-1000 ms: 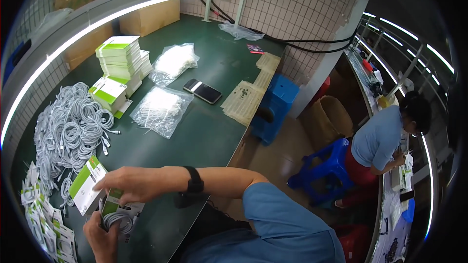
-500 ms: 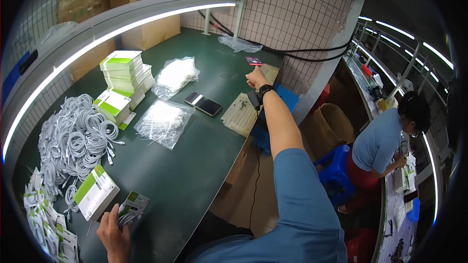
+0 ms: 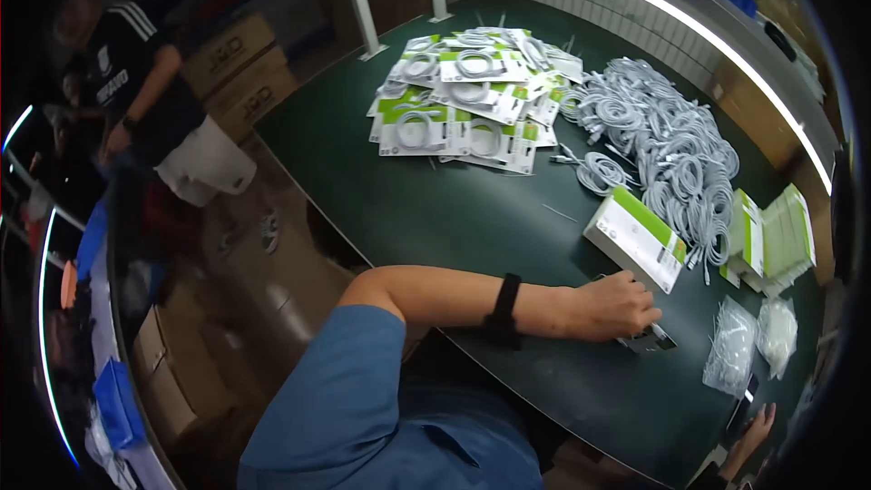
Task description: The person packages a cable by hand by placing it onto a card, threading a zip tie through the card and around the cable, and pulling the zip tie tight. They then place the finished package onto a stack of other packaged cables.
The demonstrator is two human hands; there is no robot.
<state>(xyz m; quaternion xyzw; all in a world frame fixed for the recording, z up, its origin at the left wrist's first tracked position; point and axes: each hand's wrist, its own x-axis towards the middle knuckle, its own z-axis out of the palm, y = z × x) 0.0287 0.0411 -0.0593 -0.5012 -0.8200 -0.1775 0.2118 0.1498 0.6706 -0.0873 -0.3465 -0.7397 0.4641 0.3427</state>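
My left hand [image 3: 610, 307], a black band on its wrist, is low over the green table with its fingers curled. From under those fingers sticks out a dark carded cable pack [image 3: 653, 339], mostly hidden by the hand. Just beyond it lies a white and green box [image 3: 633, 240]. At the lower right edge shows my right hand [image 3: 755, 434], fingers stretched out, close to a dark phone [image 3: 746, 397]. Whether they touch cannot be made out.
Carded white cables [image 3: 422, 132] are heaped at the far left, beside a pile of loose coiled cables [image 3: 676, 150]. On the right stand green-white card stacks [image 3: 785, 236] and clear plastic bags [image 3: 731, 345]. A person in a dark shirt [image 3: 127, 63] stands beyond the table's left edge.
The view has swung left, bringing in the carded cable heap and another person. My right hand, earlier at a small pink card, now shows near the phone. My left hand stays at the carded pack.
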